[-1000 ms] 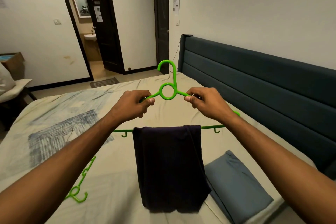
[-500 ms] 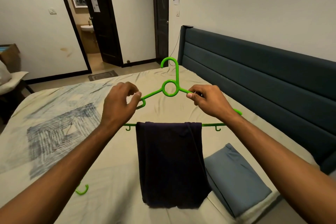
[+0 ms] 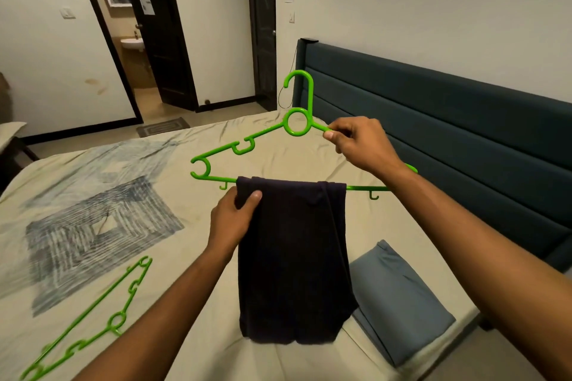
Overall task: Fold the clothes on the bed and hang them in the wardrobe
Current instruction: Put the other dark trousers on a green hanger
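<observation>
A bright green plastic hanger (image 3: 296, 124) is held up over the bed, hook upward. A folded dark navy garment (image 3: 294, 257) hangs over its lower bar. My right hand (image 3: 359, 142) pinches the hanger's right shoulder arm just beside the centre ring. My left hand (image 3: 233, 219) grips the garment's upper left edge just under the bar, thumb on the front of the cloth. A folded grey-blue garment (image 3: 399, 300) lies on the bed at the lower right. A second green hanger (image 3: 93, 318) lies flat on the sheet at the lower left.
The bed (image 3: 99, 219) has a cream sheet with a blue square print. A dark teal headboard (image 3: 448, 120) runs along the right wall. An open doorway (image 3: 130, 49) to a bathroom is at the back left, with a dark door (image 3: 263, 25) beside it.
My left hand let go of the hanger's left shoulder arm and dropped to the garment's upper left edge, which it now grips. My right hand kept its hold.
</observation>
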Demonstrator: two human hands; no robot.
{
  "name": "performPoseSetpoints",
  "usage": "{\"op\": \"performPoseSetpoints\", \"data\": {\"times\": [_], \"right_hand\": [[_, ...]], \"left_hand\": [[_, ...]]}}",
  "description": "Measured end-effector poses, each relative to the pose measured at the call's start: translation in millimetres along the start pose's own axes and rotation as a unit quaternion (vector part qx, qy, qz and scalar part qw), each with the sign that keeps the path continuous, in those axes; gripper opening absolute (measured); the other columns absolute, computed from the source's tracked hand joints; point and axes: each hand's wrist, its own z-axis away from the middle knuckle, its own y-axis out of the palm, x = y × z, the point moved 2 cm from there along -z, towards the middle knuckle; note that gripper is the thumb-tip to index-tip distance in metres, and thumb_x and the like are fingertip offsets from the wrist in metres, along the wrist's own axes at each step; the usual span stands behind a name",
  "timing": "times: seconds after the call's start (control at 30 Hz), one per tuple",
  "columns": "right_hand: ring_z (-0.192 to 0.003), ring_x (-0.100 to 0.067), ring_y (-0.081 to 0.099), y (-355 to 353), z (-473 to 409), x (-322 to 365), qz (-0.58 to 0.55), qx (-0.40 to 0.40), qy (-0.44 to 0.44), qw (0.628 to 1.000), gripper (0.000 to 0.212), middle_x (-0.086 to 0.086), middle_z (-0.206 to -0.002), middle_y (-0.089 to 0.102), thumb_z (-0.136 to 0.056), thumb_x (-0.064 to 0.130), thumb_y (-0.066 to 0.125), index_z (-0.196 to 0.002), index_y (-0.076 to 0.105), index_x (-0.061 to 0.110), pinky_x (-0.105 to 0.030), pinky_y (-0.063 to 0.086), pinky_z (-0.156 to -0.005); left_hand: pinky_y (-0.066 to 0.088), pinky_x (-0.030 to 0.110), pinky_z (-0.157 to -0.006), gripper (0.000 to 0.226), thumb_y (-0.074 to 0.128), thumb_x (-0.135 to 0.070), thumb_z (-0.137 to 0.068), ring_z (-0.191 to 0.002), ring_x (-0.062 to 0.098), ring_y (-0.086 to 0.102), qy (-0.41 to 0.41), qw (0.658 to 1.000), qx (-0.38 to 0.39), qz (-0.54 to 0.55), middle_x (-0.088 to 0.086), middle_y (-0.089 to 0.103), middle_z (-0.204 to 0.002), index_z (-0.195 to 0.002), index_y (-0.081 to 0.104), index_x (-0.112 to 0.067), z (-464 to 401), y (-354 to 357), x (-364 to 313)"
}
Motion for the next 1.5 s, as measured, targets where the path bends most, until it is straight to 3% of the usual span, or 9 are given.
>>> {"op": "performPoseSetpoints", "data": {"times": [0.33, 0.53, 0.67, 0.77, 0.93, 1.13, 1.23, 1.4, 1.5], "right_hand": [[-0.065, -0.022, 0.065, -76.6, -85.5, -6.2, -0.017, -0.130, -0.042, 0.990, 0.020, 0.002, -0.065, 0.066, -0.090, 0.035, 0.064, -0.092, 0.076, 0.019, -0.048, 0.056, -0.072], [-0.062, -0.009, 0.062, -122.0, -114.6, 17.8, -0.036, -0.195, -0.081, 0.977, 0.023, 0.008, -0.067, 0.066, -0.091, 0.039, 0.063, -0.098, 0.076, 0.021, -0.049, 0.057, -0.072], [-0.068, -0.011, 0.064, -116.8, -105.1, 34.7, -0.030, -0.200, -0.103, 0.974, 0.024, 0.006, -0.071, 0.066, -0.092, 0.038, 0.063, -0.099, 0.076, 0.021, -0.043, 0.057, -0.073], [-0.067, -0.013, 0.061, -93.0, -79.7, 41.6, -0.029, -0.176, -0.107, 0.978, 0.020, 0.007, -0.071, 0.064, -0.092, 0.036, 0.063, -0.097, 0.075, 0.021, -0.041, 0.056, -0.070], [-0.063, -0.018, 0.063, 1.2, -4.8, 24.7, -0.060, -0.087, -0.046, 0.993, 0.018, 0.005, -0.066, 0.066, -0.090, 0.038, 0.064, -0.090, 0.073, 0.023, -0.041, 0.054, -0.066], [-0.071, -0.018, 0.065, 145.4, 120.7, -1.4, -0.081, 0.080, 0.063, 0.991, 0.013, 0.005, -0.072, 0.070, -0.092, 0.033, 0.066, -0.096, 0.074, 0.024, -0.037, 0.053, -0.071], [-0.070, -0.012, 0.064, 202.4, 176.9, -8.1, -0.102, 0.143, 0.104, 0.979, 0.011, 0.010, -0.071, 0.069, -0.092, 0.034, 0.064, -0.092, 0.072, 0.026, -0.033, 0.052, -0.070], [-0.065, -0.009, 0.058, 255.8, 248.1, -8.7, -0.110, 0.192, 0.112, 0.969, 0.010, 0.010, -0.067, 0.064, -0.094, 0.031, 0.064, -0.085, 0.065, 0.028, -0.031, 0.046, -0.064], [-0.065, -0.009, 0.059, 271.2, 272.2, -8.3, -0.095, 0.197, 0.104, 0.970, 0.009, 0.010, -0.068, 0.064, -0.094, 0.031, 0.063, -0.085, 0.062, 0.030, -0.033, 0.048, -0.065]], "left_hand": [[0.056, 0.046, -0.085, 0.026, 0.063, -0.046, -0.088, -0.083, 0.019, 0.066, 0.088, 0.995, -0.046, 0.011, -0.004, 0.073, -0.085, -0.090, 0.073, -0.022, -132.1, 15.9, -115.2], [0.057, 0.040, -0.090, 0.016, 0.063, -0.032, -0.097, -0.096, 0.017, 0.069, 0.137, 0.985, -0.054, 0.094, -0.002, 0.074, -0.096, -0.102, 0.074, -0.022, -162.1, 5.7, -187.7], [0.057, 0.033, -0.084, 0.017, 0.059, -0.029, -0.100, -0.095, 0.010, 0.069, 0.161, 0.980, -0.028, 0.110, -0.006, 0.073, -0.095, -0.106, 0.071, -0.020, -155.9, -11.9, -184.3], [0.053, 0.028, -0.081, 0.012, 0.058, -0.027, -0.101, -0.093, 0.006, 0.066, 0.165, 0.979, 0.002, 0.121, -0.008, 0.072, -0.096, -0.100, 0.070, -0.025, -136.6, -27.1, -149.6], [0.049, 0.026, -0.073, 0.016, 0.060, -0.022, -0.100, -0.080, 0.004, 0.058, 0.080, 0.990, 0.050, 0.108, -0.011, 0.065, -0.080, -0.088, 0.069, -0.021, -76.2, -49.4, -26.2], [0.054, 0.021, -0.074, 0.014, 0.058, -0.010, -0.098, -0.083, 0.006, 0.064, -0.079, 0.987, 0.126, 0.068, -0.008, 0.074, -0.083, -0.102, 0.071, -0.006, 21.8, -76.2, 151.3], [0.051, 0.026, -0.077, 0.015, 0.058, -0.010, -0.099, -0.082, 0.004, 0.065, -0.135, 0.978, 0.154, 0.034, -0.008, 0.074, -0.081, -0.098, 0.073, -0.011, 63.4, -89.3, 214.3], [0.044, 0.006, -0.061, 0.019, 0.054, -0.004, -0.100, -0.066, -0.011, 0.061, -0.197, 0.966, 0.168, 0.010, -0.020, 0.071, -0.069, -0.100, 0.070, -0.013, 122.7, -97.7, 280.2], [0.045, 0.008, -0.064, 0.019, 0.054, -0.003, -0.100, -0.068, -0.008, 0.062, -0.211, 0.963, 0.168, 0.000, -0.016, 0.072, -0.072, -0.109, 0.069, -0.009, 144.7, -98.6, 307.2]]}}
